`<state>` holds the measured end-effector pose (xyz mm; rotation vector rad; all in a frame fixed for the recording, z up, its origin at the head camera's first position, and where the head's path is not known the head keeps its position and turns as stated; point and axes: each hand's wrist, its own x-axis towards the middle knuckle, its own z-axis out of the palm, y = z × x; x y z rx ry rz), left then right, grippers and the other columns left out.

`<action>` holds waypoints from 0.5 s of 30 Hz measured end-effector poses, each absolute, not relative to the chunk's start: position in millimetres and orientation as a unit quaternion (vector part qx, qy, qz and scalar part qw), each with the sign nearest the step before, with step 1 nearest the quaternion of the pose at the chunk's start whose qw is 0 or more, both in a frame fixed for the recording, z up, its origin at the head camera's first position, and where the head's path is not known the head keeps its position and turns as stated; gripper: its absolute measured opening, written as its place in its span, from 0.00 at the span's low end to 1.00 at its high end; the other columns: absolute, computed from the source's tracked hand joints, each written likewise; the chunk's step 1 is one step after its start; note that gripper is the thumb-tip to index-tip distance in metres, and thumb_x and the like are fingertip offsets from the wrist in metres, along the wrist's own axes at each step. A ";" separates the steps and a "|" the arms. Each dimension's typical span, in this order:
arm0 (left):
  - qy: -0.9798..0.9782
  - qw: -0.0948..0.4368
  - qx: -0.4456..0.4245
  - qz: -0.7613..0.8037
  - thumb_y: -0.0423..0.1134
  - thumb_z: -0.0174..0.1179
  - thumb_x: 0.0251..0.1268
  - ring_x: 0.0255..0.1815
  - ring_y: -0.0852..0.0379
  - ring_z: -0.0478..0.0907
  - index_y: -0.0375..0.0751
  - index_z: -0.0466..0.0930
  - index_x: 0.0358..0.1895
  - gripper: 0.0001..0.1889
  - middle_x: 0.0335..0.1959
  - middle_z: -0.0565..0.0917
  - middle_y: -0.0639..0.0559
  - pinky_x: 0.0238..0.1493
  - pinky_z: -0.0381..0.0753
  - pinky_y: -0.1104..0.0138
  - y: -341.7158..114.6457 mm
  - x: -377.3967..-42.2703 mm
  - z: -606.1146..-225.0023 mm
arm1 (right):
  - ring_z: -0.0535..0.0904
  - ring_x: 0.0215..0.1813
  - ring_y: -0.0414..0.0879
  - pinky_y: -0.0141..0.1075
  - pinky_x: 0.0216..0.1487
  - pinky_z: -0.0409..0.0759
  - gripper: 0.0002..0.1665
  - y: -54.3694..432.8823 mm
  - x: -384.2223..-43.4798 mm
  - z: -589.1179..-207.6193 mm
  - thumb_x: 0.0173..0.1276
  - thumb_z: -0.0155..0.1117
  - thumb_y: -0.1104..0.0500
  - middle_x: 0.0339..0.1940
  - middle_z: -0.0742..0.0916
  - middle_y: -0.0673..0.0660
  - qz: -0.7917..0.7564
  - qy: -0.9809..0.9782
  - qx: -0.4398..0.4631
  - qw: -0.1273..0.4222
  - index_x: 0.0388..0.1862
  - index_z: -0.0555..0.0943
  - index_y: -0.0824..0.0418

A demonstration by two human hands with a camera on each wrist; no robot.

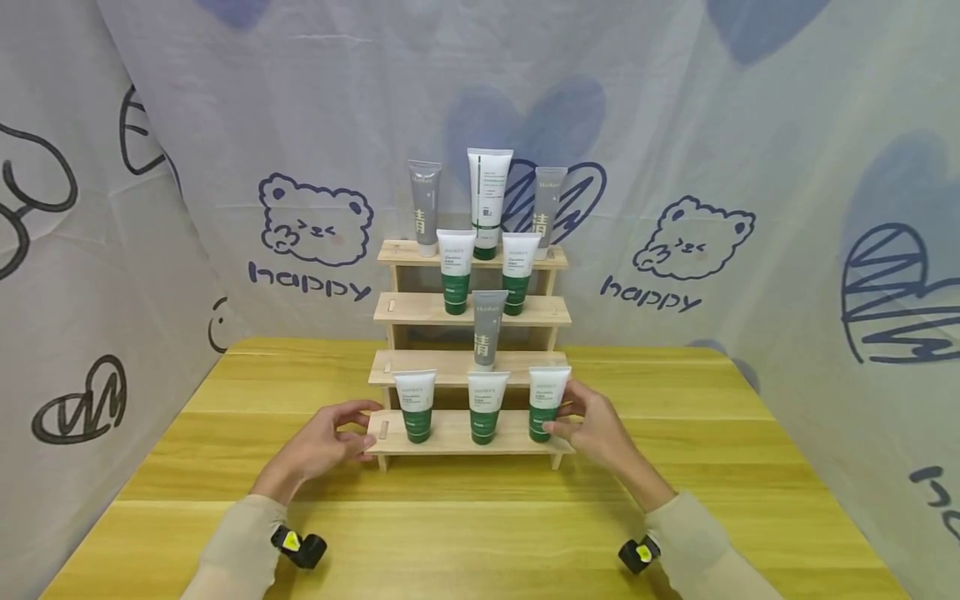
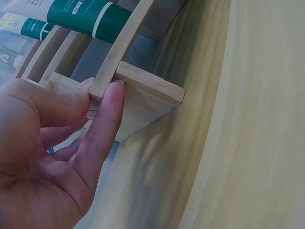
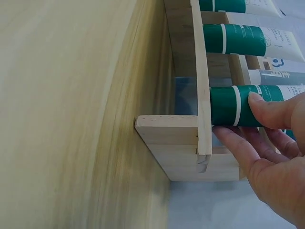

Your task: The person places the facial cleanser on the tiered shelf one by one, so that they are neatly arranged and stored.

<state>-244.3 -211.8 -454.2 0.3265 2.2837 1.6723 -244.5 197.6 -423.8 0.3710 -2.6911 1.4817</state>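
A stepped wooden display rack (image 1: pixel 517 433) stands on the table, carrying squeeze tubes upright on their caps. My left hand (image 1: pixel 326 437) pinches the left end of the lowest shelf board (image 2: pixel 106 78) between thumb and fingers. At the right end of that shelf, my right hand (image 1: pixel 596 425) holds a white-and-green tube (image 1: pixel 547 387), with the thumb on its green part (image 3: pixel 269 93). The tube's cap appears to touch the board. Two matching tubes share the shelf, one on the left (image 1: pixel 416 404) and one in the middle (image 1: pixel 486 404).
A grey tube (image 1: pixel 487 325) stands on the second step, two white-and-green tubes (image 1: pixel 456 271) on the third. The top step bears a tall white tube (image 1: pixel 490 187) between two grey ones (image 1: pixel 424 200). A printed curtain (image 1: pixel 315 108) hangs behind the yellow wooden table (image 1: pixel 465 542).
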 end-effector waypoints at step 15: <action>0.802 0.140 0.123 0.568 0.27 0.58 0.72 0.46 0.51 0.86 0.29 0.63 0.76 0.31 0.63 0.72 0.27 0.49 0.93 0.61 -211.6 -244.0 -450.0 | 0.86 0.55 0.59 0.41 0.55 0.91 0.31 207.6 -242.9 -421.7 0.63 0.73 0.71 0.54 0.86 0.68 0.468 -0.871 0.153 0.006 0.65 0.76 0.69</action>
